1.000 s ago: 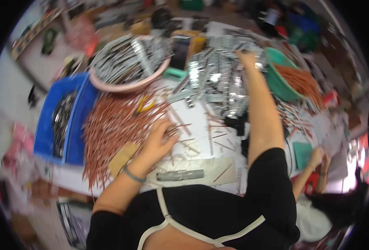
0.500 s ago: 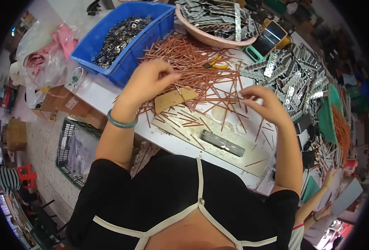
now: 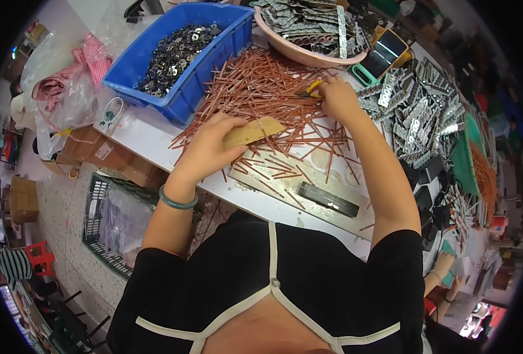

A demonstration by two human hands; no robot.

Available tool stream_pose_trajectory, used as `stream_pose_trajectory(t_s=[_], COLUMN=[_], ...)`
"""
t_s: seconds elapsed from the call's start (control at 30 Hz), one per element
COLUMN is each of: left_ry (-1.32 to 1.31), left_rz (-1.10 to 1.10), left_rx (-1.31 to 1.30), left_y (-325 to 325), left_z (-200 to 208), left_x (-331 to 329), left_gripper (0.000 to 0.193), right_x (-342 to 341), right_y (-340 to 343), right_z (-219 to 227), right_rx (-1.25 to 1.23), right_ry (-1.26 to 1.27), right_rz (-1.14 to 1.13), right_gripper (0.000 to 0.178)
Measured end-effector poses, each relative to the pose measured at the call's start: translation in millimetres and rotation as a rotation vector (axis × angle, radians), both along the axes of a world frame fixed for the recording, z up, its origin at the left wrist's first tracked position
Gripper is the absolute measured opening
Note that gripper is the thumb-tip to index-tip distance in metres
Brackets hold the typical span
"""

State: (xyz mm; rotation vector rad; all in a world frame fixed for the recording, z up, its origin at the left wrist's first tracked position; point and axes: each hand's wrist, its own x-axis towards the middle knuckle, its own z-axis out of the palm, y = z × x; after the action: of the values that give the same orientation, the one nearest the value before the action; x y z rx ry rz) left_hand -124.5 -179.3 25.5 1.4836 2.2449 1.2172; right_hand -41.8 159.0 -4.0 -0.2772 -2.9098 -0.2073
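Observation:
My left hand (image 3: 210, 146) grips the left end of a flat tan block (image 3: 254, 132), fingers over the top and thumb below. A thin stick lies across that block. At the far side of the pile, my right hand (image 3: 339, 98) closes on the yellow handles of a small pair of pliers (image 3: 312, 89); the fingertips are partly hidden. Many thin reddish-brown sticks (image 3: 255, 76) are heaped between and beyond my hands. Nearer me, a grey metal plate (image 3: 261, 189) holds scattered sticks and a dark rectangular bar (image 3: 328, 199).
A blue bin (image 3: 182, 109) of small dark discs stands far left, beside a pink bowl (image 3: 297, 54) of silvery strips. A phone-like device (image 3: 389, 49) and loose silvery strips (image 3: 417, 112) lie right. A green crate (image 3: 99, 194) stands below left. Another person's hands show lower right.
My left hand has come down from above the sticks onto the tan block. My right hand has reached up and left from the table's right side to the pliers.

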Motion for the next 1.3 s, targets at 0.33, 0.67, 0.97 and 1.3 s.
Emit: stream_pose_trajectory(t_s=[0.33,0.67,0.97,1.3], left_ry=[-0.262,-0.498,-0.971,-0.332], left_rz=[-0.073,-0.067,0.009,-0.243], left_rx=[-0.155,-0.116,0.676,0.344], left_y=[-42,-60,3,68], left_z=[29,71,-1,-8], left_x=[-32,-26,-22,26], left_gripper=[0.025,0.04,0.049,0.018], right_x=[27,68,101,81], right_y=[-15,-11,-34,-113], right_z=[77,64,39,51], right_rx=[-1.065,-1.376,-1.691,-2.267], right_ry=[0.09,0.471,0.709,0.721], right_rz=[0.096,-0.013,-0.133,-0.242], right_gripper=[0.024,0.025,0.026,0.021])
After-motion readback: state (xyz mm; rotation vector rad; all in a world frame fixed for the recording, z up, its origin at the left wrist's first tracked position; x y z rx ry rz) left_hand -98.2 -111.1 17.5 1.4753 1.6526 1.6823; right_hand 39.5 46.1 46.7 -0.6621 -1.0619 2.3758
